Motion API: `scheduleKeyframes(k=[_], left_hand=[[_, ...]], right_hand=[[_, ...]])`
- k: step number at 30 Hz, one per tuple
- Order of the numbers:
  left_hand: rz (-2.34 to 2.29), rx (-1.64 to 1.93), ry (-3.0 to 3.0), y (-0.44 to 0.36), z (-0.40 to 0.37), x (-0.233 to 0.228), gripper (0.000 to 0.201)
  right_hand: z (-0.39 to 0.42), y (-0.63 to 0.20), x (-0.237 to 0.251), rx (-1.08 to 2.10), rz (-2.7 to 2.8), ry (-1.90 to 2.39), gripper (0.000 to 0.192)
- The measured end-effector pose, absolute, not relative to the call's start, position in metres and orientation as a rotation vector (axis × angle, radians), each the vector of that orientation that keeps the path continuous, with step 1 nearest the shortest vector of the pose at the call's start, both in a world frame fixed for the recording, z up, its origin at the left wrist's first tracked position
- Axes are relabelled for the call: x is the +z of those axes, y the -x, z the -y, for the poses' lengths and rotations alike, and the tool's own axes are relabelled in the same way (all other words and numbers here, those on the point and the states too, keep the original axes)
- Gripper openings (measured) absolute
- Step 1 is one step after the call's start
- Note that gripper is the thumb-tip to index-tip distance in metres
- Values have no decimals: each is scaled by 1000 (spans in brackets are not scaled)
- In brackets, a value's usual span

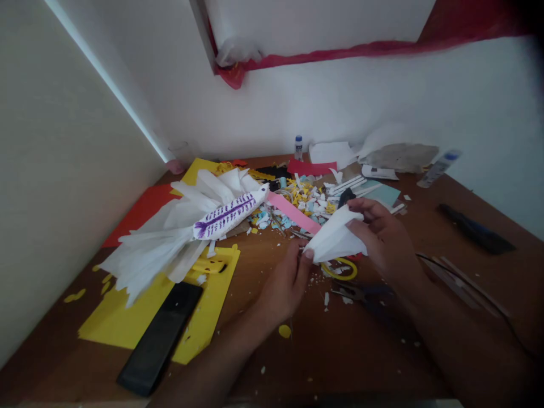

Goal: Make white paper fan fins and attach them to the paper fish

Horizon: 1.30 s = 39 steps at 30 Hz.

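Forearms reach in from the lower edge over the brown table (361, 351), which carries every item listed. Yellow sheet (127, 317), lower left, lies partly under a black flat device (159, 337) and under a white paper fish (187, 232) with fanned paper fins and a body marked in purple. Litter of coloured paper scraps (297, 207) fills the table's middle, crossed by a pink strip (293, 212). Folded white paper (335, 238) is held above the table, just right of centre: right hand (382, 238) pinches its upper edge between thumb and fingers, while left hand (284, 286) pinches its lower left corner. Yellow-handled scissors (340, 269) lie directly beneath. Small glue bottle (298, 147) stands at the far wall.
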<state>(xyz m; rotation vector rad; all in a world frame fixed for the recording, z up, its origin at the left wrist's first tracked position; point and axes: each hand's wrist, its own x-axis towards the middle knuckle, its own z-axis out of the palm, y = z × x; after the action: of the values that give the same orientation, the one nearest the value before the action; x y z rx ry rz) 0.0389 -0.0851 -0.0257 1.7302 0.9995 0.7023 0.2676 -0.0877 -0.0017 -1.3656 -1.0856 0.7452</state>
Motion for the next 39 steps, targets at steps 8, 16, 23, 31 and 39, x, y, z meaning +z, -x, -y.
scheduleKeyframes(k=[8,16,23,31,39], left_hand=[[-1058,653,-1828,-39,86,-24,37],[-1111,611,-1895,-41,85,-24,34],[-1105,608,-1865,-41,86,-22,33],[-1094,640,-1851,-41,86,-25,35],[-1098,616,-1914,-43,88,-23,36]], right_hand=[[83,-270,-1,874,993,1410,43],[87,-271,-1,774,1102,1421,20],[85,-270,-3,771,1052,1370,21],[87,-267,7,731,1193,1461,37],[87,-270,7,829,1126,1525,28]])
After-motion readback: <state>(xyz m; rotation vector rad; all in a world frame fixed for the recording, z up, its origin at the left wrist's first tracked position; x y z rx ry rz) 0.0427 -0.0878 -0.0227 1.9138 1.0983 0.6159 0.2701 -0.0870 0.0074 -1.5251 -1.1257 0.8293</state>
